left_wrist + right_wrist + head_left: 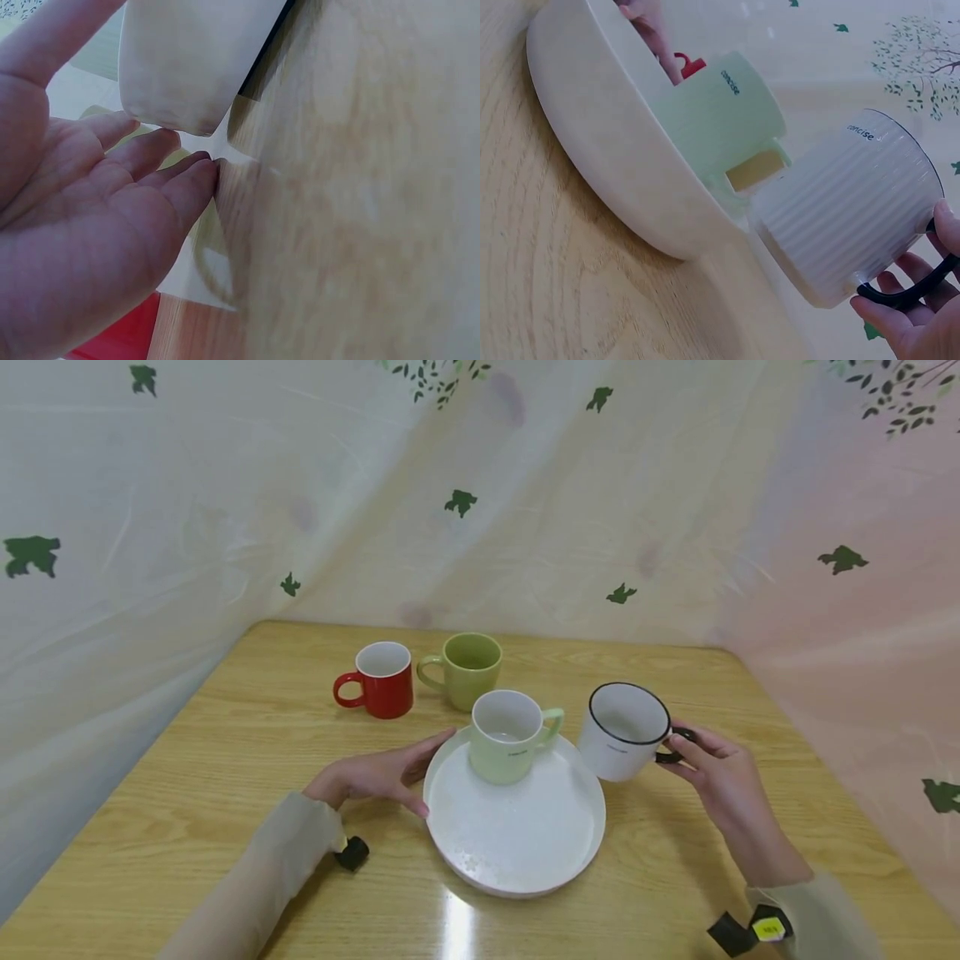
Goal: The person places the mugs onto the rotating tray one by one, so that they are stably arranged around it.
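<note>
We see a white mug with a black rim [618, 753] held beside a round white tray [517, 839], on the side toward the worktop's [187, 793] right edge. The fingers of the right hand [723, 768] grip its black handle [900, 298], presumably to keep the rim and body free. The left hand [378, 777] lies with fingers spread against the tray's opposite wall, probably to steady it. A pale green mug [499, 756] stands upright on the tray, handle toward the right edge; a red mug [388, 695] and an olive-green mug [474, 678] stand nearer the rear edge, handles toward the left.

The right wrist view adds what the head view cannot resolve: the white mug's ribbed side, its base raised off the worktop, and "concise" lettering on both mugs. Whether this mug touches the tray's rim we cannot tell.
</note>
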